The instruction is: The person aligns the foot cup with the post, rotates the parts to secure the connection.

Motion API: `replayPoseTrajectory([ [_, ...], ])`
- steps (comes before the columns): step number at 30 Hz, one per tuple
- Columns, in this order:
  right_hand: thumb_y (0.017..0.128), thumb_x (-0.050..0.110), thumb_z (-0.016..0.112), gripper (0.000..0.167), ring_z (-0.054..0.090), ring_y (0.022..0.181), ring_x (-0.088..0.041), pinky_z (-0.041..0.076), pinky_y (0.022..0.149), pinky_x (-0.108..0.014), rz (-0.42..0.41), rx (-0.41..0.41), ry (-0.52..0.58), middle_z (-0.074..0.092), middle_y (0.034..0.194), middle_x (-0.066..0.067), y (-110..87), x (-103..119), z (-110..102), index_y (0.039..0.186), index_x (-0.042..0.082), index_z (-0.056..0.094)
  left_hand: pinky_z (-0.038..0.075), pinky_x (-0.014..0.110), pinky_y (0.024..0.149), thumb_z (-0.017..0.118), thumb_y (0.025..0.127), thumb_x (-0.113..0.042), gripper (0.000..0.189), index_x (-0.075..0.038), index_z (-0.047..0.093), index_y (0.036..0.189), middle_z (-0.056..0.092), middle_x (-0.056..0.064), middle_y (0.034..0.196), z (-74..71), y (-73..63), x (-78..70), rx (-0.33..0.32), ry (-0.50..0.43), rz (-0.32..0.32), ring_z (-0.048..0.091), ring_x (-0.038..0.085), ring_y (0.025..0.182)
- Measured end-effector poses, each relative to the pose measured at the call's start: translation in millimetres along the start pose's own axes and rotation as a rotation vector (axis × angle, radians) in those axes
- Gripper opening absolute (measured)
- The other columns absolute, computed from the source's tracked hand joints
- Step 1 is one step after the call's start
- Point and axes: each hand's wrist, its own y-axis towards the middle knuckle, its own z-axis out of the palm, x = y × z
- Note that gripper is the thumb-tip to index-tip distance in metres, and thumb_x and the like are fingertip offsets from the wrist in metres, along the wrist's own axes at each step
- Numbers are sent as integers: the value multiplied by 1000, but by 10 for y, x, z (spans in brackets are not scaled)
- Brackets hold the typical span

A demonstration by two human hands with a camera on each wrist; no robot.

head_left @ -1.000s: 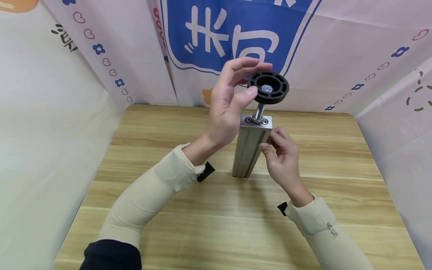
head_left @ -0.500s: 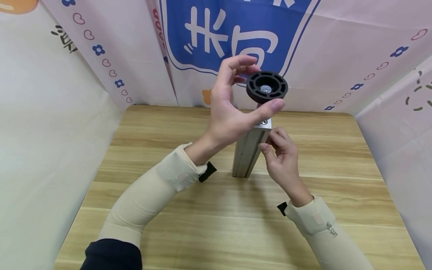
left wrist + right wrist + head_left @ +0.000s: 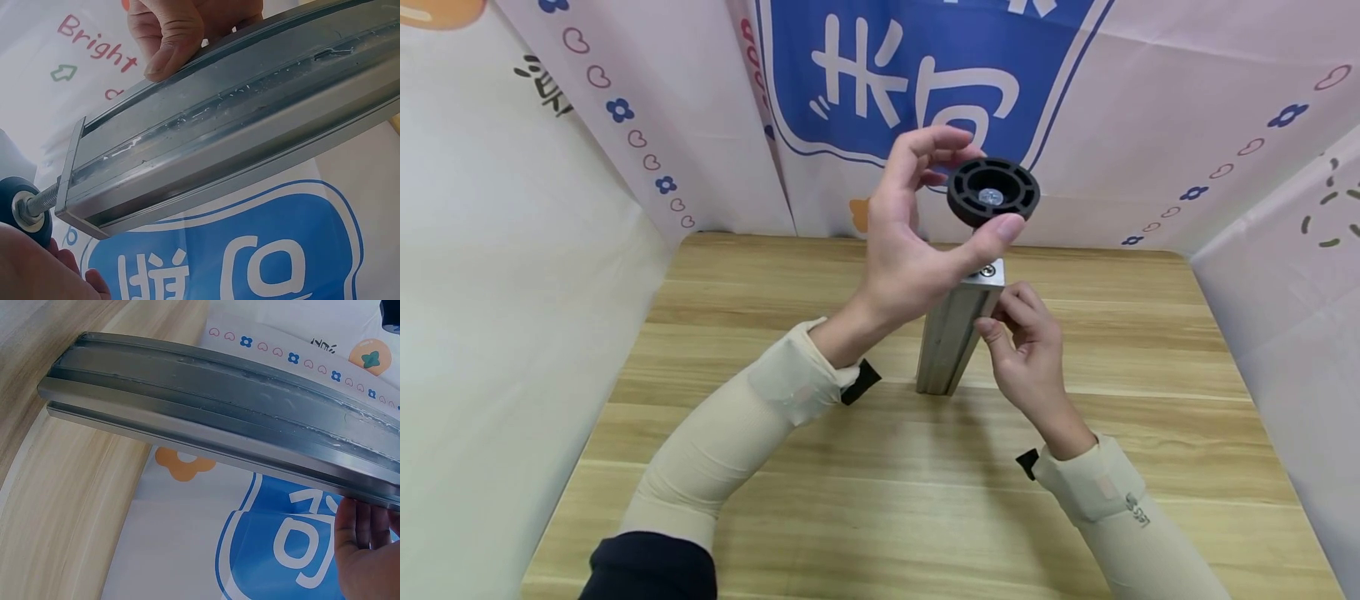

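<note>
A metal extrusion [image 3: 951,346] stands upright on the table, with an end plate [image 3: 70,172] screwed on its top. From that plate a threaded stem [image 3: 45,199] rises to a round black levelling foot [image 3: 1032,190]. My left hand [image 3: 906,237] holds the foot by its rim, thumb on the near side and fingers bent round the far side. That thumb hides much of the stem in the head view. Lower down, my right hand [image 3: 1033,358] grips the extrusion's right edge between thumb and curled fingers. The right wrist view shows the extrusion's foot end on the wood.
The wood-grain table [image 3: 865,500] runs up to a printed cloth [image 3: 715,108] behind. White cloth walls [image 3: 535,275] close off both sides. Black tabs [image 3: 861,383] stick out at both sleeve cuffs.
My left thumb has swung from the foot's left side to its near side, then slipped slightly back left. The right hand keeps its place on the extrusion, which stays put.
</note>
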Motion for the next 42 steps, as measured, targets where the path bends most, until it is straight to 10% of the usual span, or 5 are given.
replayPoseTrajectory([
  [35, 95, 3, 70, 20, 58, 85, -7, 54, 76, -17, 24, -17, -7, 56, 97, 6, 6, 13, 13, 102, -16, 69, 53, 34, 109, 31, 96, -20, 59, 12, 33, 146, 50, 31, 144, -5, 9, -25, 261, -254, -181, 56, 34, 128],
  [42, 96, 17, 71, 35, 58, 85, -7, 54, 75, -18, 15, -22, 2, 56, 97, 6, 3, -4, 8, 103, -17, 69, 48, 32, 113, 29, 96, -20, 62, 12, 29, 149, 51, 32, 146, 4, -2, -26, 248, -213, -149, 53, 33, 133],
])
